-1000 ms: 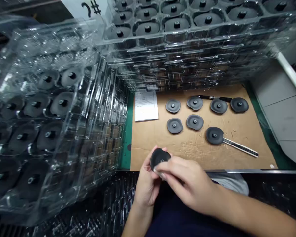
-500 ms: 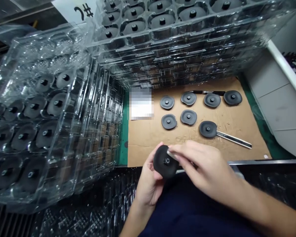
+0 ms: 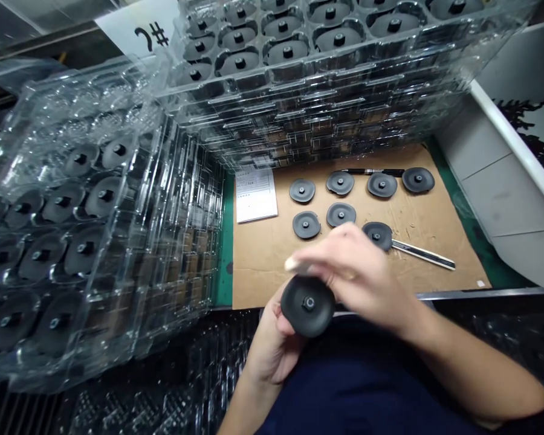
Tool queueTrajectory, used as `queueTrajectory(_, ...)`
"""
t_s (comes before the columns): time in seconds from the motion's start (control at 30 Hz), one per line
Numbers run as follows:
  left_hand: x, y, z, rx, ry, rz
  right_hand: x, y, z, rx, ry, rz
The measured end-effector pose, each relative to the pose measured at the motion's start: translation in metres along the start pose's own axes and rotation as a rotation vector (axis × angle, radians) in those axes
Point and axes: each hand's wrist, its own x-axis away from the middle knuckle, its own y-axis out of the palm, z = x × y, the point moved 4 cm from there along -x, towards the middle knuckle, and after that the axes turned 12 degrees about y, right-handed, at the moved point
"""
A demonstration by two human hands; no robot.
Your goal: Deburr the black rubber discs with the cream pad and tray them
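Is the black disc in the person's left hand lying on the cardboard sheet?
No, the left hand holds the black disc up in the air, nearer the camera than the front edge of the cardboard sheet.

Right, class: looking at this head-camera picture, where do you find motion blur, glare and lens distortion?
Head view: the right hand is smeared by motion blur, while the round black rubber disc in the left hand is sharp; light glints off the clear plastic blister trays; their straight edges bow near the corners.
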Motion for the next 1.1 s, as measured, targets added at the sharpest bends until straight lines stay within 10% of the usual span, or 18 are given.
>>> queueTrajectory(0.13, 0.002, -0.002, 0.001, 0.147, -0.057, 0.006, 0.015, 0.002, 0.066, -0.092, 0.514, -0.028)
queueTrajectory(0.33, -0.01, -0.019, -0.003, 0.217, -0.004, 0.038, 0.053, 0.028, 0.107, 0.197, 0.606, -0.084)
queueTrajectory(0.87, -0.02, -0.031, 0.003, 0.286, 0.047, 0.118, 0.043, 0.038, 0.107, 0.218, 0.422, -0.058)
queueTrajectory(1.1, -0.021, -0.025, 0.0, 0.155, 0.129, 0.077, -0.001, 0.019, 0.035, -0.009, 0.392, 0.066)
